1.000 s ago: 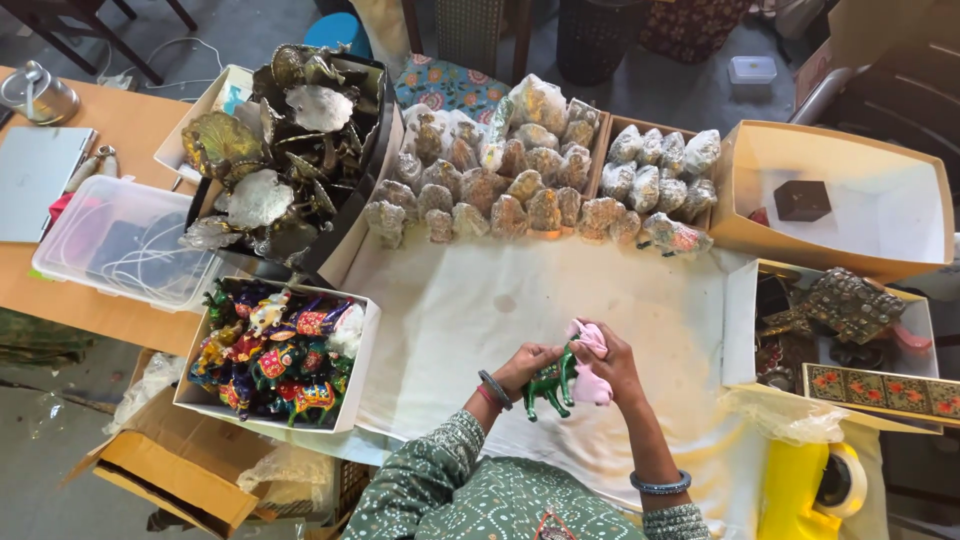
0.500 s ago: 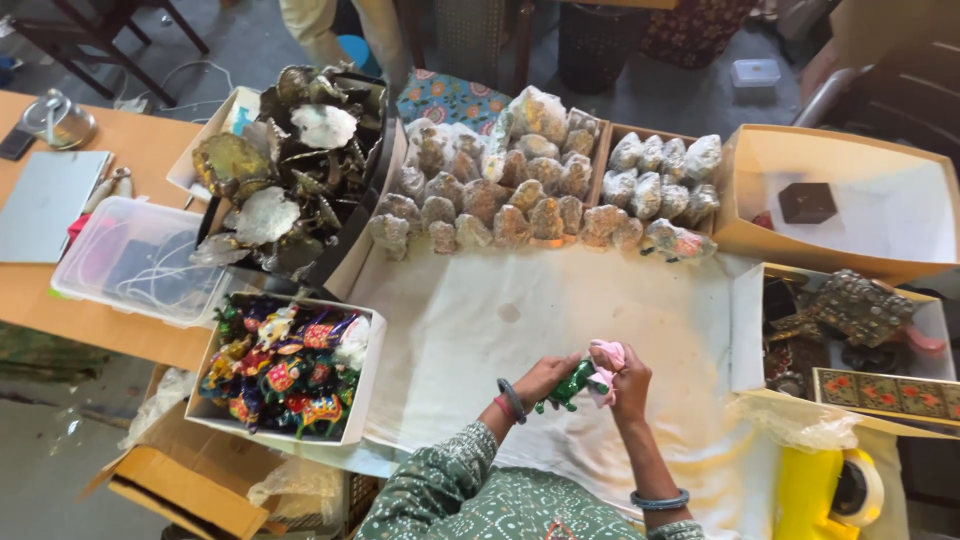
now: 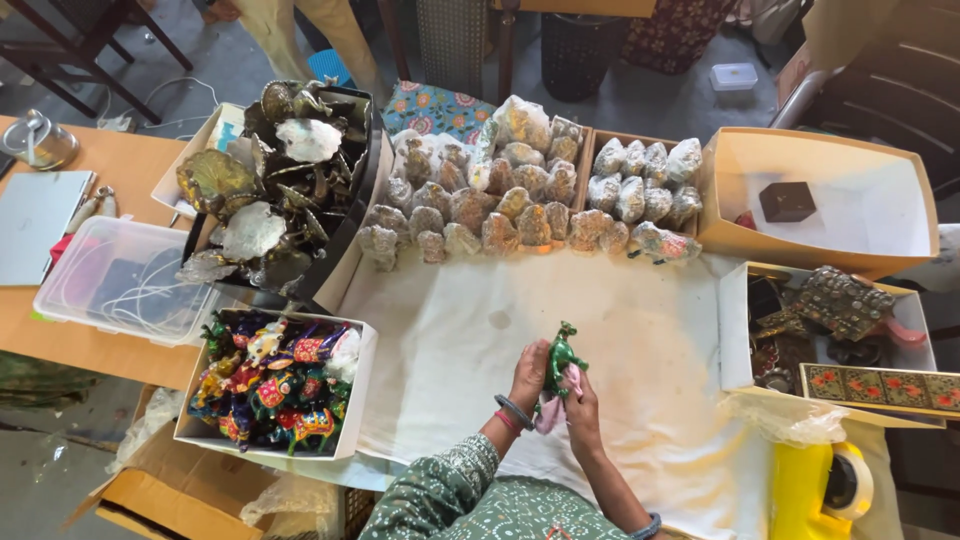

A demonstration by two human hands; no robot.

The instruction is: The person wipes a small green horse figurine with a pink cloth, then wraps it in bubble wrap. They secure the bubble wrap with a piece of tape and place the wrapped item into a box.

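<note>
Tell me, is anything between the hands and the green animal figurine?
Nothing visible. The left hand holds the green animal figurine directly; the right hand presses a pink cloth against its lower part, so only that cloth lies between.

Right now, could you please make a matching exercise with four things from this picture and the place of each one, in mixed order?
Things:
1. green animal figurine
2. clear plastic tub
3. small dark box
4. yellow tape dispenser

Places:
A. inside the tan cardboard box at the upper right
B. at the lower right corner, beyond the white cloth
C. held between the left hand and the right hand
D. on the wooden table at the left

Pairs: 1-C, 2-D, 3-A, 4-B
</note>
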